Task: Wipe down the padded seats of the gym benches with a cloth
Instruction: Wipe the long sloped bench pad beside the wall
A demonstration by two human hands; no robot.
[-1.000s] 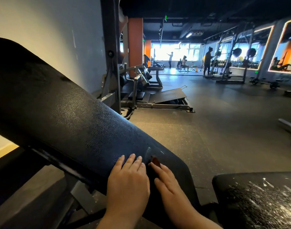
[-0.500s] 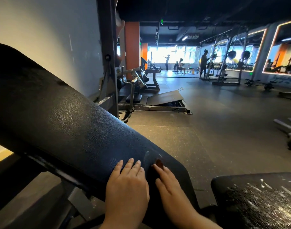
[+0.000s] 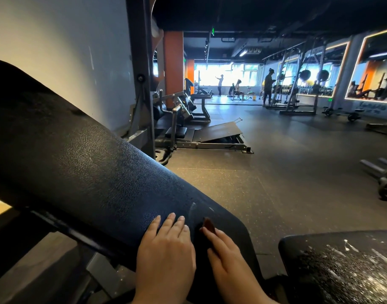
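The left hand (image 3: pixel 166 249) is lying flat, fingers straight, on the sloped backrest pad (image 3: pixel 89 172). Beside it the right hand (image 3: pixel 225 249) is resting open too — no cloth showing. The smeared seat (image 3: pixel 341 266) is waiting rightward — long, overlapping strokes should suit it.

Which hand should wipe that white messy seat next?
The right hand, probably. It rests on the slanted black pad on the side nearer the smeared seat; the left hand lies flat farther away. No cloth shows.
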